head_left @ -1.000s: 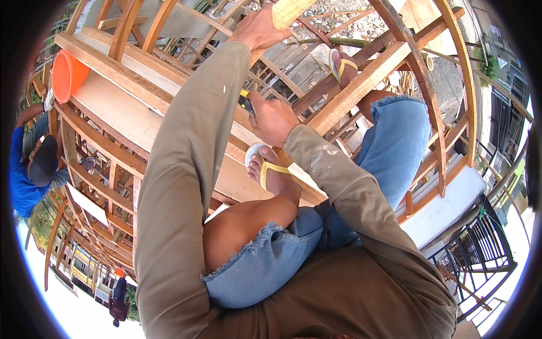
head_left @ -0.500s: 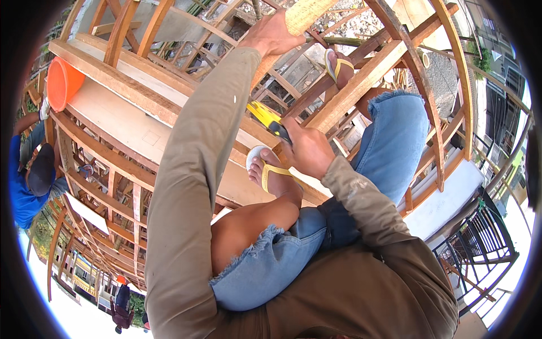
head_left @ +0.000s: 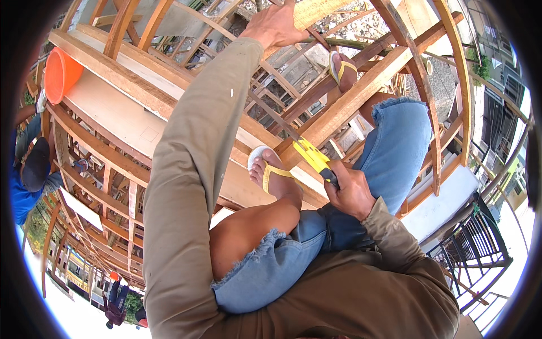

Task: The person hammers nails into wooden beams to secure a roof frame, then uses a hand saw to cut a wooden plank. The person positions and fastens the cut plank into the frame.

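My right hand is closed around the black and yellow handle of a handsaw. The saw's thin blade points away from me, up and to the left, beside the timbers ahead of my feet. My left hand reaches far forward, gripping a light wooden plank near the top of the view. Its fingertips are partly hidden, while the thumb lies along the near side. My legs are bent, with one sandalled foot near the saw and the other foot farther ahead on the timbers.
A thick beam crosses between my feet, with curved wooden ribs to the right. At the left stand an orange bucket and a person in blue. Gaps between timbers show rubble below. Another person is farther off.
My right hand has drawn the saw back toward me and to the right, showing more of the blade. My left hand stays on the plank, shifted slightly upward in view.
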`<state>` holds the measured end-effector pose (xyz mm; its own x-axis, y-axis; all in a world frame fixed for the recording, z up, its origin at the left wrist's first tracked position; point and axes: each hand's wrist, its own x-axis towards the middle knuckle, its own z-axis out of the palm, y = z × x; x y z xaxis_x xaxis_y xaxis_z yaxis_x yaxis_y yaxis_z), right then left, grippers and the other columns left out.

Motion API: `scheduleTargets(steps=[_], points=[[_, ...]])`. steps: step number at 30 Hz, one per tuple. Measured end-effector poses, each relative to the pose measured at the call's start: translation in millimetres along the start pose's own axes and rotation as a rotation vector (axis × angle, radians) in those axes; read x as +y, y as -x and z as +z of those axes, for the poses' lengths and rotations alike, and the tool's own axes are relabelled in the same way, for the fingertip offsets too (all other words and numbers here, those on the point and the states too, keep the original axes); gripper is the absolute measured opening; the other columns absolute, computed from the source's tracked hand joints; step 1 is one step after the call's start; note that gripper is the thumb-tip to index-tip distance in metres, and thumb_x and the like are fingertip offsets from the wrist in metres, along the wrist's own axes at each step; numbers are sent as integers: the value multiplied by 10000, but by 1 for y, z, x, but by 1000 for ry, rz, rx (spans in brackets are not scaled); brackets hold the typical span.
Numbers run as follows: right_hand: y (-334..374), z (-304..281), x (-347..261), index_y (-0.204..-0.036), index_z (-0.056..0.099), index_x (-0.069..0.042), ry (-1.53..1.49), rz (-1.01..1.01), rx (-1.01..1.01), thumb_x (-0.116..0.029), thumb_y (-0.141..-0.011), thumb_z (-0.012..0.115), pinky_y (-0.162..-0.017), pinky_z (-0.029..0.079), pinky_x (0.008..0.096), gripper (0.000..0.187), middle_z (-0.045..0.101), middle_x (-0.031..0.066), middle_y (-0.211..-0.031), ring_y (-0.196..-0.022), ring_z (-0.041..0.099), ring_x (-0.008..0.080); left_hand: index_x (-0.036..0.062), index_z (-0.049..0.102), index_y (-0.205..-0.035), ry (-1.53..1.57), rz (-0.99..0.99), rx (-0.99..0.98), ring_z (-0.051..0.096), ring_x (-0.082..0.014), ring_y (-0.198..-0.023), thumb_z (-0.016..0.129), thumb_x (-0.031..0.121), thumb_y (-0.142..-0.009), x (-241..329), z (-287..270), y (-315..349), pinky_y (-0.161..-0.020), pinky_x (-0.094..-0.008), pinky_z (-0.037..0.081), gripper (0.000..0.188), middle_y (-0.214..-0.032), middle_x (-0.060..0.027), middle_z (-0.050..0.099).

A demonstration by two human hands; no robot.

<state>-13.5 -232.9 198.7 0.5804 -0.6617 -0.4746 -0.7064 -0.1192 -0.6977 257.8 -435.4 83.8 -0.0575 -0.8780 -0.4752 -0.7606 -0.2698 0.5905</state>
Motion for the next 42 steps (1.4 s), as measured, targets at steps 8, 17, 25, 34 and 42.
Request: scheduleTargets(steps=[8,17,25,34,42], points=[[-106,45,-27,-1133,532,-37,-5,-56,1,-108,-878,655,-591,517,523,292,639,255,-701,-671,661,453,-9,526,-1280,-320,110,137,703,-415,-1015,735,360,-788,-12,-3,-2,-890,-486,572,650,-1080,-281,705],[-75,46,-3,-1123,569,-53,-18,-58,58,-92,-851,684,-582,531,493,298,649,224,-717,-680,673,442,-27,549,-1212,-360,141,209,744,-311,-877,786,237,-799,-11,5,4,-749,-427,592,545,-965,-202,736],[-70,45,0,-1096,598,-33,-101,-100,97,-68,-910,685,-530,469,349,208,577,119,-638,-531,587,219,3,568,-1250,-515,109,448,723,-350,-808,614,132,-926,3,22,0,-630,-449,562,351,-990,-158,696],[-73,35,12,-1068,607,-16,-296,26,102,-96,-924,700,-538,431,292,190,551,55,-649,-566,493,101,-26,565,-1242,-611,57,455,688,-307,-920,640,170,-925,60,15,20,-758,-507,546,381,-1046,-216,671],[-82,17,10,-1063,606,-32,-28,-98,27,-82,-927,696,-541,423,302,171,506,45,-639,-568,468,110,-57,542,-1204,-29,137,418,724,-372,-764,791,267,-722,11,-64,100,-653,-445,563,632,-863,-226,700]])
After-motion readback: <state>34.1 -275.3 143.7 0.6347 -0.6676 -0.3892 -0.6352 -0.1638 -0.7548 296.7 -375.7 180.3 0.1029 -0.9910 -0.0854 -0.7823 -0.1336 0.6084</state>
